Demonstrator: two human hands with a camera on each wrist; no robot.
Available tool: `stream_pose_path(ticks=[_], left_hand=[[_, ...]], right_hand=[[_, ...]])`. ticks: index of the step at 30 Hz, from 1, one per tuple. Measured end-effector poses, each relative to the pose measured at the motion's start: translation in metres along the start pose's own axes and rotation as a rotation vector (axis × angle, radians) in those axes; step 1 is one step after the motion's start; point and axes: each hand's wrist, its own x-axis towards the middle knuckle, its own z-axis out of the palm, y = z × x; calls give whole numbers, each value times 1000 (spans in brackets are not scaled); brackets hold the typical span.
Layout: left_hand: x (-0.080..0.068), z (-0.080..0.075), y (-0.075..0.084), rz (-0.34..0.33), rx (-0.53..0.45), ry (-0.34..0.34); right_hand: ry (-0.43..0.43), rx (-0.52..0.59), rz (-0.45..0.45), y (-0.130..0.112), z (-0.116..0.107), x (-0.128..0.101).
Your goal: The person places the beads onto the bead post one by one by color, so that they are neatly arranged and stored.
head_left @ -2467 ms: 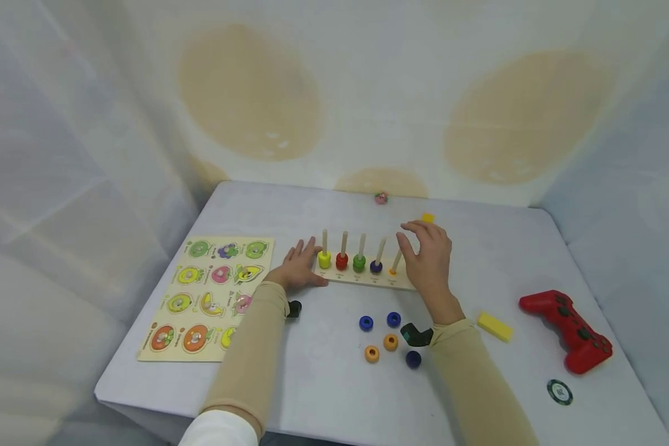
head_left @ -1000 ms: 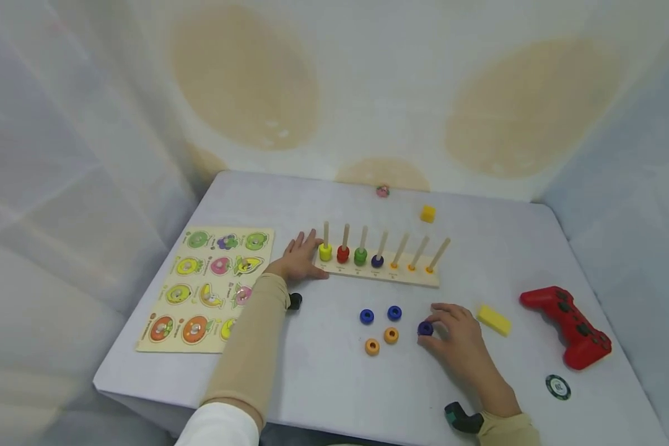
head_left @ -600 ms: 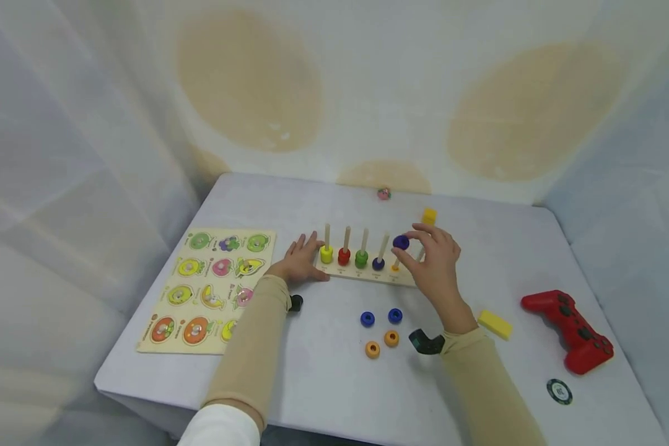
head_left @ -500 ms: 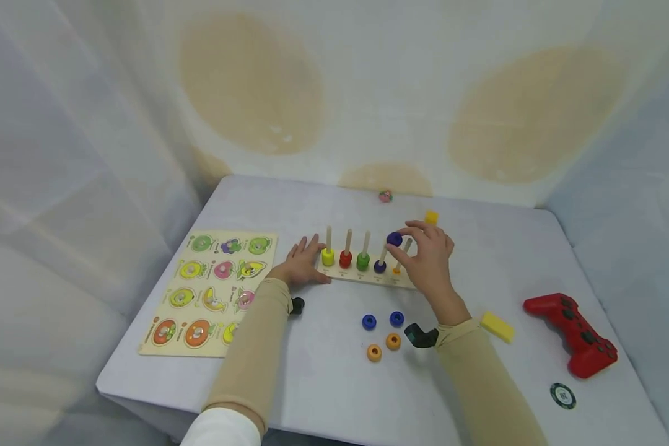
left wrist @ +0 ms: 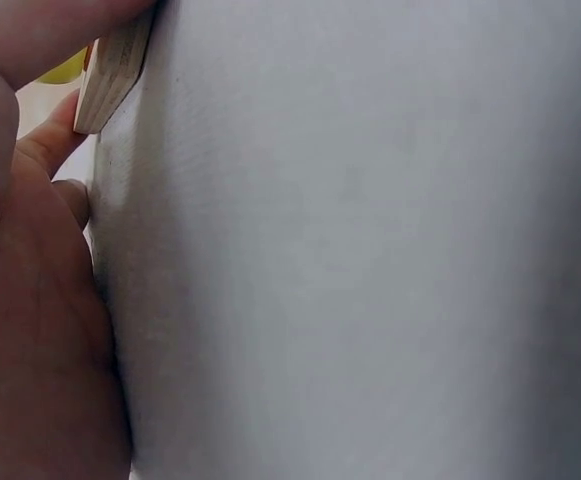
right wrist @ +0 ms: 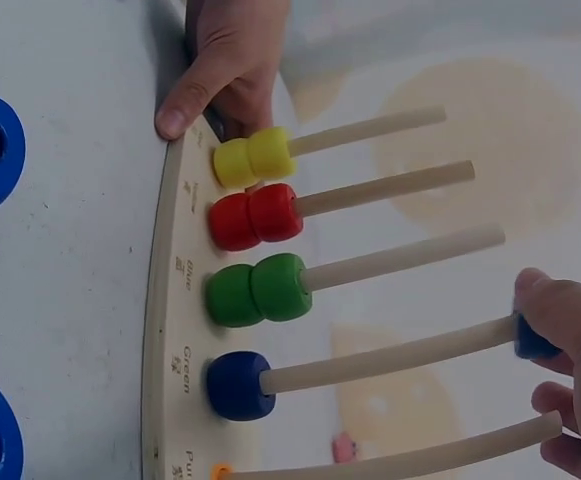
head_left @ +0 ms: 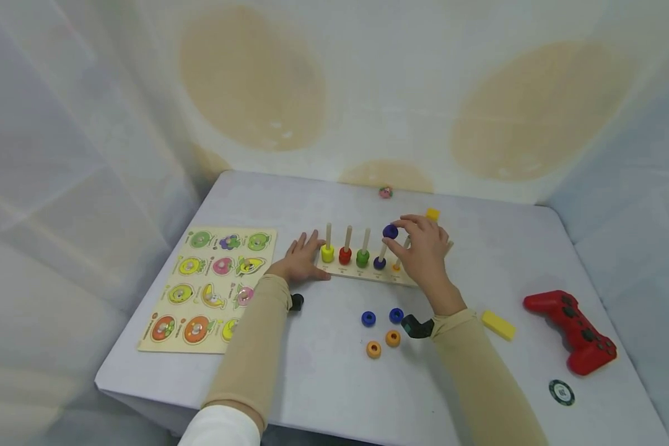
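A wooden peg board (head_left: 357, 270) carries yellow (right wrist: 255, 157), red (right wrist: 256, 217) and green beads (right wrist: 259, 290), a pair on each of three pegs. On the fourth peg sits one dark blue bead (right wrist: 240, 386). My right hand (head_left: 428, 253) pinches another dark blue bead (head_left: 389, 231) between thumb and fingers, right at that peg's tip. The board's left end is held by my left hand (head_left: 299, 259), its thumb at the front edge and its other fingers spread behind. My right hand partly hides the pegs on the right.
Blue beads (head_left: 368, 318) and orange beads (head_left: 373, 349) lie in front of the board. A fruit puzzle board (head_left: 203, 291) is at left. To the right are a yellow block (head_left: 498, 325), a red game controller (head_left: 571, 331) and a round chip (head_left: 561, 392). Farther back is a yellow cube (head_left: 432, 214).
My right hand has picked the dark blue bead up from the table and carried it over the board, then leftward to the fourth peg's tip. The left hand stays at the board's end.
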Motion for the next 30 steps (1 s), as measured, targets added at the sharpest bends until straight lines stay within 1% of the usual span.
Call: stream_pose_path(ticks=[4, 10, 14, 17, 20, 22, 26, 28, 30], left_hand=[[0, 0, 1, -6, -14, -12], [2, 1, -1, -1, 3, -9], [4, 1, -3, 1, -6, -5], [6, 2, -5, -1, -9, -7], [6, 3, -5, -1, 0, -12], [4, 2, -4, -5, -1, -12], [2, 0, -2, -10, -14, -8], [3, -1, -2, -10, -21, -9], [4, -1, -3, -11, -23, -10]], right_hand=[[-37, -14, -2, -1, -2, -1], [12, 42, -6, 4, -6, -6], [30, 85, -13, 10, -8, -12], [59, 141, -56, 17, -8, -23], [62, 188, -111, 27, -4, -43], [23, 212, -147, 35, 1, -61], [-149, 206, -188, 50, 15, -102], [-236, 202, -183, 56, 19, -121], [-301, 190, -156, 61, 21, -137]])
